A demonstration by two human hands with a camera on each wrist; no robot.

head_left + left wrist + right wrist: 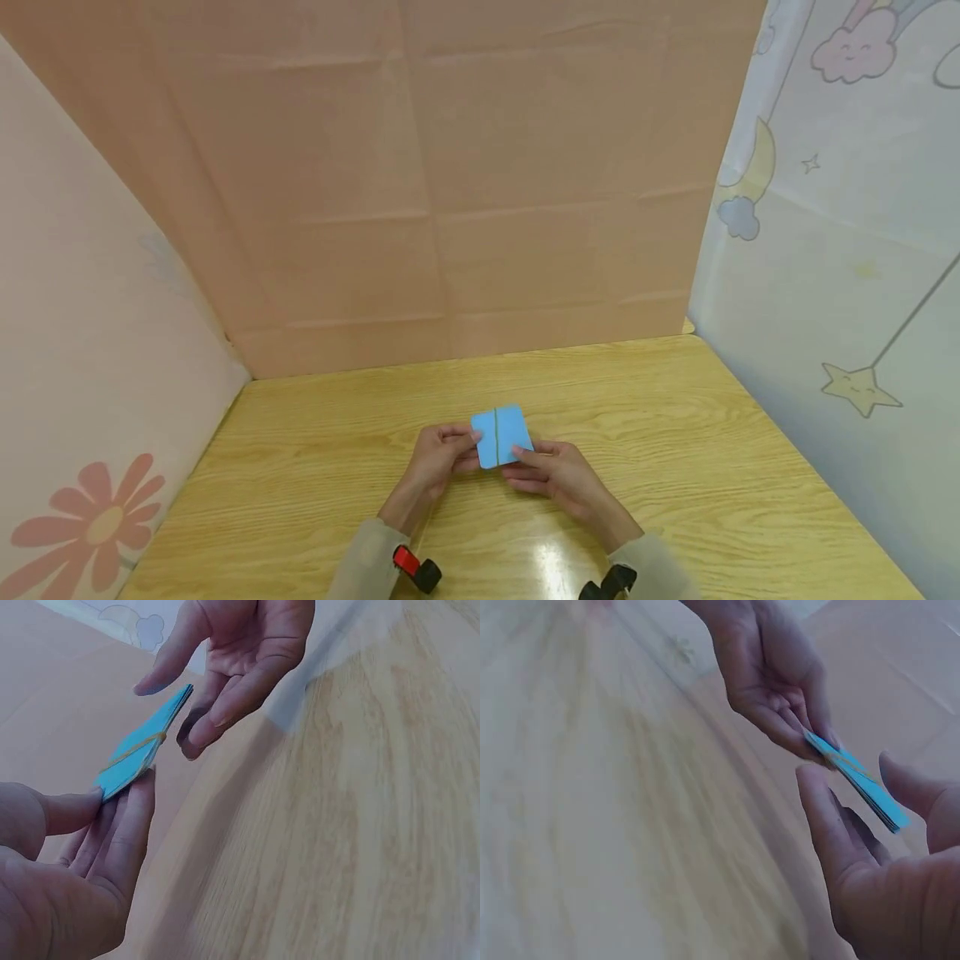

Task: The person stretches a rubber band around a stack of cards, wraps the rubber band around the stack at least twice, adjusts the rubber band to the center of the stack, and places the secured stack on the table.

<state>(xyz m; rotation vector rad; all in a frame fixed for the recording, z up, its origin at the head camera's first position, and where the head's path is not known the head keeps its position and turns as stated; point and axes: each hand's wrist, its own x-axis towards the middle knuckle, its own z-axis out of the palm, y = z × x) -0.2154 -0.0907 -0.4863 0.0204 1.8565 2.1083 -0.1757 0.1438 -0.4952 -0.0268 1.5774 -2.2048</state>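
A thin stack of blue square cards (512,427) with rounded corners is held above the table, a yellowish rubber band running round its middle. My left hand (437,460) pinches one edge of it, thumb on top and fingers beneath. On the opposite side is my right hand (564,479), its thumb and fingers spread around the other end. Both wrist views show a gap between the right thumb and the cards (885,804). In the left wrist view the stack (139,746) is tilted, its layered edge visible.
Beneath the hands lies a wood-grain table (315,450). A brown sheet (450,208) hangs at the back. Pale printed sheets stand on the left (90,333) and right (825,292). A strap with a black piece (427,575) is on the left wrist.
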